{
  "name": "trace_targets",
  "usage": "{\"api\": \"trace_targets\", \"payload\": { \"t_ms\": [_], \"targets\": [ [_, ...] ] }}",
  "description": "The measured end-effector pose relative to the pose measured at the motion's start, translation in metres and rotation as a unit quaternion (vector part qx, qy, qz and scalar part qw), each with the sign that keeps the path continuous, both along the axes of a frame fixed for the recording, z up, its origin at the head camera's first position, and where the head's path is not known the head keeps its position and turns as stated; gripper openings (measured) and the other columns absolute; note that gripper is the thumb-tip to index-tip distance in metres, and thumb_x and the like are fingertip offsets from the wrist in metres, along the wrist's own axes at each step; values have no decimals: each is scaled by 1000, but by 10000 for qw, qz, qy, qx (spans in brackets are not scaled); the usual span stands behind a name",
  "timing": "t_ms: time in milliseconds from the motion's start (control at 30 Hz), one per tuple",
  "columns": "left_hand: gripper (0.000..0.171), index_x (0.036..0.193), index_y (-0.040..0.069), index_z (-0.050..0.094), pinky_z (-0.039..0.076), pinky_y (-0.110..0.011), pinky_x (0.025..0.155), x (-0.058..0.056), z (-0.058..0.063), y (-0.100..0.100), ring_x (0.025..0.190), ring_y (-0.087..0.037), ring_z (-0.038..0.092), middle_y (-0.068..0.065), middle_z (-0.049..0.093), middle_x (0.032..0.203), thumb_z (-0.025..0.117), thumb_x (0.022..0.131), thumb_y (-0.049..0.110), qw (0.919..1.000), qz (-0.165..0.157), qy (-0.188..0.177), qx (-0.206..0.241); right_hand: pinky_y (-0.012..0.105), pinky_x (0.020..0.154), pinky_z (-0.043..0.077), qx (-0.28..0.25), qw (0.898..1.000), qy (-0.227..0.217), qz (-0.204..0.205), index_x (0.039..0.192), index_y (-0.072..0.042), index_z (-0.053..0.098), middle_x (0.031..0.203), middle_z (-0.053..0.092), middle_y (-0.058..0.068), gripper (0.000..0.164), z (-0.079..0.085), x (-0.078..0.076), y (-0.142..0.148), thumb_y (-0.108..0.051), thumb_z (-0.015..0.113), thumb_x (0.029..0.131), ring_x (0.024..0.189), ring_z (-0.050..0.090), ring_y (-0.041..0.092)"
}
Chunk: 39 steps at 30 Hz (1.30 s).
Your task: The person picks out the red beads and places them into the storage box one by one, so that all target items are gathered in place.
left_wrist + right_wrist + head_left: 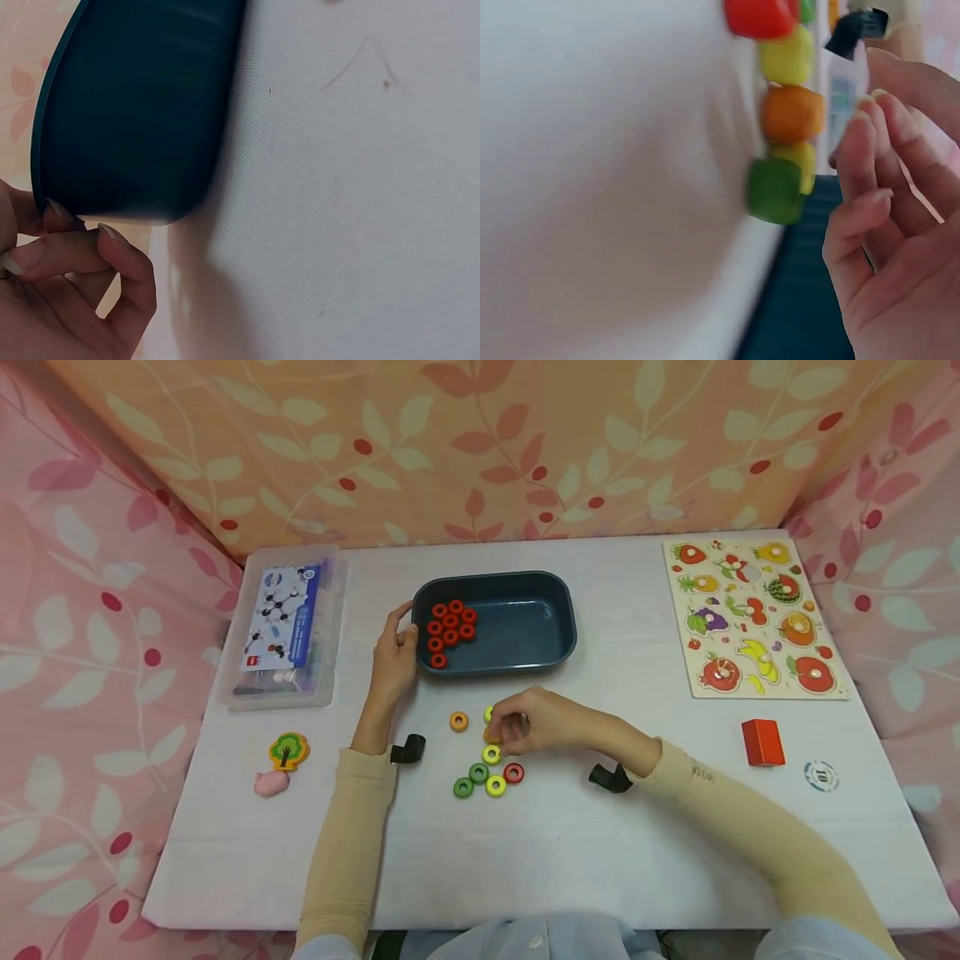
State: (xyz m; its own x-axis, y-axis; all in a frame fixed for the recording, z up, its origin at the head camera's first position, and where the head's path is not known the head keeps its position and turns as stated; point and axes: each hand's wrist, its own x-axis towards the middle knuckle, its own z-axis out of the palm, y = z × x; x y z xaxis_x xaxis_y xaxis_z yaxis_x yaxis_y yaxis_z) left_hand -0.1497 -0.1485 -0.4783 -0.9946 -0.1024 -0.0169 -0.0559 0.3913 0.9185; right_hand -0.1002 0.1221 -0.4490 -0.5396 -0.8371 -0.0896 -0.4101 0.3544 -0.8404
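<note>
A dark blue rectangular tray (525,627) holds several red ring-shaped beads (451,621) at its left end. My left hand (394,664) grips the tray's left rim, its fingers and thumb also seen at the edge in the left wrist view. My right hand (543,722) is over the loose beads in front of the tray, fingertips beside an orange bead (791,114). Its fingers are bent, and nothing shows between them in the right wrist view. Around it lie another orange bead (459,721), green beads (463,787), yellow beads (496,786) and a red bead (513,772). The hand hides part of the group.
On the left stands a clear plastic case (322,668), with a tree piece (288,750) and a pink piece (272,783) in front. At right lie a fruit puzzle board (708,652), a red block (762,743) and a round chip (821,776).
</note>
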Motion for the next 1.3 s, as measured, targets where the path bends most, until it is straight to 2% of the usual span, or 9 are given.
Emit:
{"api": "trace_targets", "payload": {
  "t_ms": [100, 200, 400, 567, 667, 767, 933, 1100, 1300],
  "targets": [
    [41, 149, 30, 45, 29, -27, 51, 0, 0, -1, 50, -6, 33, 1, 35, 65, 44, 108, 26, 10000, 25, -7, 5, 23, 63, 46, 416, 9991, -48, 8, 95, -17, 74, 74, 60, -10, 18, -7, 8, 6, -17, 84, 80, 68, 55, 7],
    [42, 149, 29, 44, 29, -27, 51, 0, 0, -1, 51, -8, 33, 1, 35, 65, 43, 108, 25, 10000, 22, -20, 21, 23, 61, 45, 574, 9983, -65, 113, 95, -20, 73, 70, 59, -11, 21, -14, 15, 11, -21, 86, 78, 63, 54, 6],
    [42, 150, 27, 44, 29, -27, 51, -1, 0, 0, 51, -9, 32, 1, 34, 65, 43, 108, 24, 10000, 2, 20, 38, 22, 58, 44, 641, 9974, -10, 343, 97, -24, 71, 71, 60, -10, 26, -26, 25, 16, -22, 88, 77, 60, 52, 4],
    [42, 150, 27, 44, 30, -27, 51, 0, 0, 1, 52, -9, 34, 0, 35, 66, 43, 108, 26, 10000, -4, -20, 33, 21, 59, 43, 567, 9982, -7, 175, 98, -24, 71, 70, 59, -9, 23, -24, 24, 17, -18, 84, 80, 60, 51, 4],
    [42, 150, 27, 44, 30, -27, 52, 0, 0, 1, 53, -9, 34, 0, 36, 67, 43, 108, 27, 10000, 3, -26, 31, 22, 58, 42, 296, 9995, -41, -101, 99, -23, 71, 70, 57, -7, 25, -17, 14, 17, -16, 84, 80, 61, 51, 7],
    [42, 150, 27, 44, 30, -27, 51, 0, -1, 2, 53, -10, 34, 0, 35, 67, 43, 108, 26, 10000, 12, -23, 44, 23, 56, 40, -244, 9985, -11, -498, 102, -20, 72, 71, 57, -5, 27, -8, -1, 18, -15, 85, 79, 62, 50, 11],
    [42, 150, 29, 44, 29, -27, 51, 0, 0, 1, 52, -9, 33, 1, 35, 67, 43, 108, 26, 10000, -9, -44, 28, 24, 56, 39, -932, 9880, 329, -1189, 107, -16, 72, 71, 57, -1, 29, 10, -28, 15, -16, 85, 81, 61, 49, 16],
    [42, 150, 30, 44, 30, -27, 51, 1, 1, 1, 51, -8, 33, 1, 34, 66, 43, 108, 27, 10000, -13, -23, 46, 24, 55, 40, -724, 9770, 863, -1811, 110, -14, 71, 69, 56, 0, 29, 17, -54, 4, -18, 83, 84, 59, 50, 16],
    [42, 150, 28, 44, 30, -27, 52, 1, 3, 2, 52, -10, 33, 0, 35, 67, 42, 108, 26, 10000, 4, -37, 13, 27, 55, 40, 119, 9657, 996, -2396, 112, -13, 71, 69, 58, 2, 29, 2, -81, -9, -17, 81, 85, 59, 52, 17]
  ]
}}
